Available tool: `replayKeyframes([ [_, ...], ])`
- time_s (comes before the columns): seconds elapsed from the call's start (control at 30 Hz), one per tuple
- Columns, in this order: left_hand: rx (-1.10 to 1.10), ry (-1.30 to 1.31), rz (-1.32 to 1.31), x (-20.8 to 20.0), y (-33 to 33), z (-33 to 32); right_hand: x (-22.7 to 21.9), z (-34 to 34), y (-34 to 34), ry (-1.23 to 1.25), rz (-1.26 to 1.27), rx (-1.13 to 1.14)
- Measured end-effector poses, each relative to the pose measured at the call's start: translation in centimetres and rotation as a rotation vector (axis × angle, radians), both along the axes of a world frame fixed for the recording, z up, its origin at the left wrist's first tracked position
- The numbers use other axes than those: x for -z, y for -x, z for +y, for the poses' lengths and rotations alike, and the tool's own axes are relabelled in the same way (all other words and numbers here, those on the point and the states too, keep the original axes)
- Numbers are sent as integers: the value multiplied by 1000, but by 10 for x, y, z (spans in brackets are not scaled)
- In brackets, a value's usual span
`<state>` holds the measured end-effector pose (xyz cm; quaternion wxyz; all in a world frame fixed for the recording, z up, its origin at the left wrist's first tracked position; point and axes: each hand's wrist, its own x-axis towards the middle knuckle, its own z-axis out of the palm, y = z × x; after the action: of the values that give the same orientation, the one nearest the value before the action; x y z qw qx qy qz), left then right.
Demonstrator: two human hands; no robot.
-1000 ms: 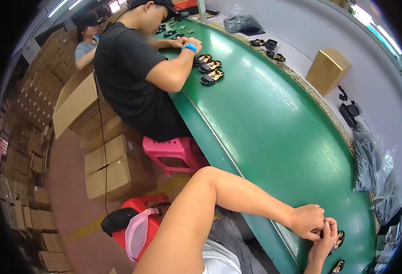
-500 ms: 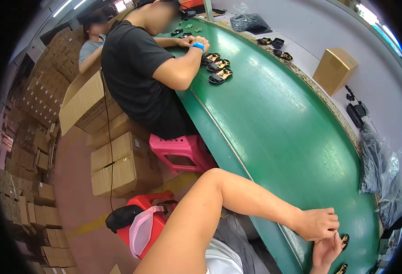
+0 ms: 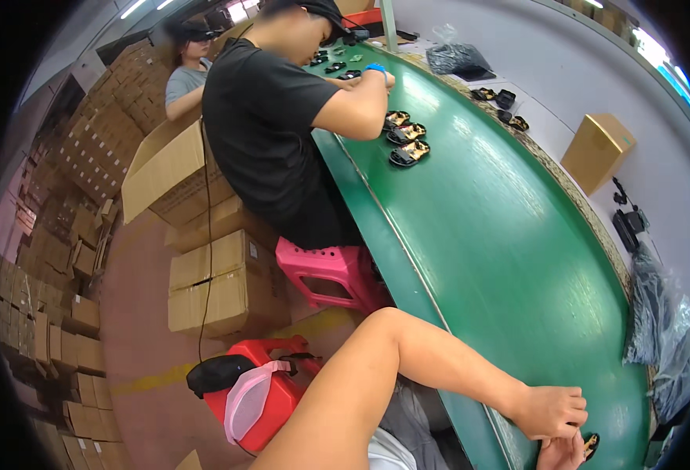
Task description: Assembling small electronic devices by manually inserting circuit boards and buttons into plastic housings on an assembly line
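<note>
- Your left hand rests on the near right end of the green belt, fingers curled together, tips touching a small black-and-gold part.
- Your right hand lies just below it at the frame edge; cannot tell its finger state.
- Far left: a co-worker in a black shirt sits on a pink stool, three similar parts beside their arm.
- Cardboard boxes stand left of the belt.

A co-worker in a black shirt sits on a pink stool at the far left of the green bench, three small black parts beside them. Cardboard boxes stack left; a red bin stands near.
</note>
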<state>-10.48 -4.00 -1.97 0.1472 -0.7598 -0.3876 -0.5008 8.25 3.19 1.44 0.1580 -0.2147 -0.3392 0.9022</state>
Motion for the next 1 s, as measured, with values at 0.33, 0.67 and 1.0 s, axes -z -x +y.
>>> replayKeyframes([
  [0.33, 22, 37, -9, -3, -4, 0, 12, 8, -11, -58, -42, -13],
  [0.67, 78, 127, -3, -12, 4, -12, -5, -5, 9, -255, -95, -12],
  [1.0, 72, 155, -75, -11, 6, -14, -2, -10, 17, -478, -302, 139],
])
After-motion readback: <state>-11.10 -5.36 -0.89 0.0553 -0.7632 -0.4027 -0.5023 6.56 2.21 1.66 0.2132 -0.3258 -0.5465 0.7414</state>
